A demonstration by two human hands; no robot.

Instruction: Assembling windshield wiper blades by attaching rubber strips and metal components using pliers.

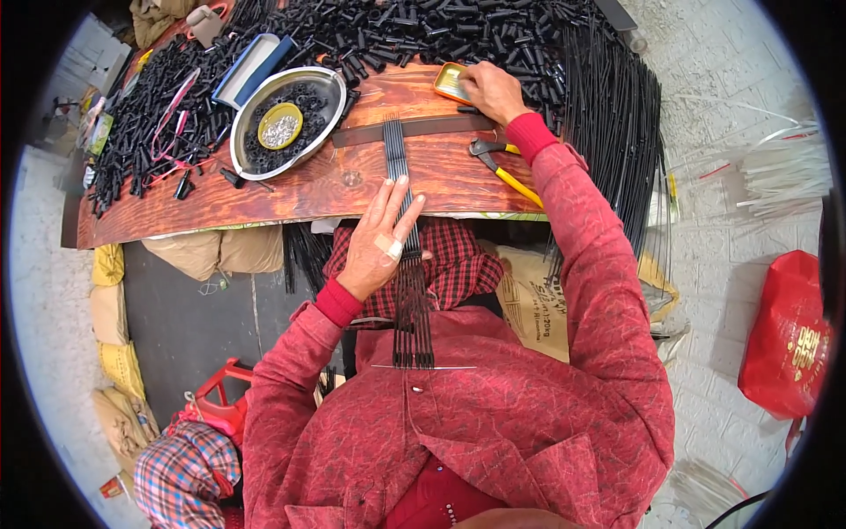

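Note:
My left hand (376,249), with a light bandage on its back, lies over a row of thin black rods (394,150). Its fingers stretch along the rods and the thumb tip shows on their far side, so the rods sit between them. The row runs from the tabletop down to my lap, where a thin pale rod (449,368) crosses its lower end. My right hand (495,91) dips curled fingers into a small yellow-rimmed tray (448,81); what they pinch is hidden. Under the row's upper end lies a dark flat strip (359,136).
Yellow-handled pliers (518,187) lie below my right wrist. At left, a metal bowl (333,86) holds black pieces and a yellow dish (264,141) of small silvery parts. Black tubes (388,35) pile at the back; long black rods (612,123) lie right. A red bag (782,339) stands farther right.

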